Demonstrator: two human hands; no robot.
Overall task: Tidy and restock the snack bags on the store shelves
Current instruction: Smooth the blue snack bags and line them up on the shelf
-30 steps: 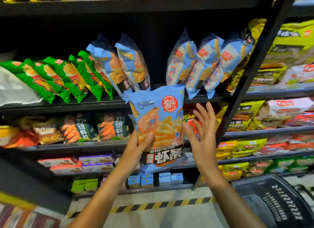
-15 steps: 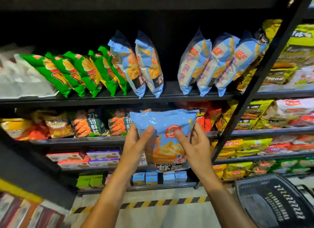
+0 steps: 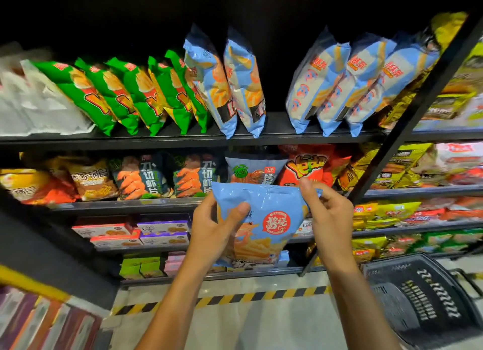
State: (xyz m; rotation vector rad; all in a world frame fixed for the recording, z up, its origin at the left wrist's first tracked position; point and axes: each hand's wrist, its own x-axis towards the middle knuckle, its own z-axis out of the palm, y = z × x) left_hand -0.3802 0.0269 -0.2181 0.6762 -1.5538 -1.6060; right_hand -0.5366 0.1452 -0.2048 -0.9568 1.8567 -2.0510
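Single head-worn view, close to the shelf unit [image 3: 198,140]; faces forward, tilted slightly down.

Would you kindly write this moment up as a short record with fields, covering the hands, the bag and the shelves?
held item: blue snack bag, upright, in front of the lower shelves
left hand: left hand grips the bag's left side, thumb across its front
right hand: right hand pinches the bag's top right corner
upper shelf: green bags leaning left, two blue bags, a gap, then three paler blue bags
floor: black basket at lower right
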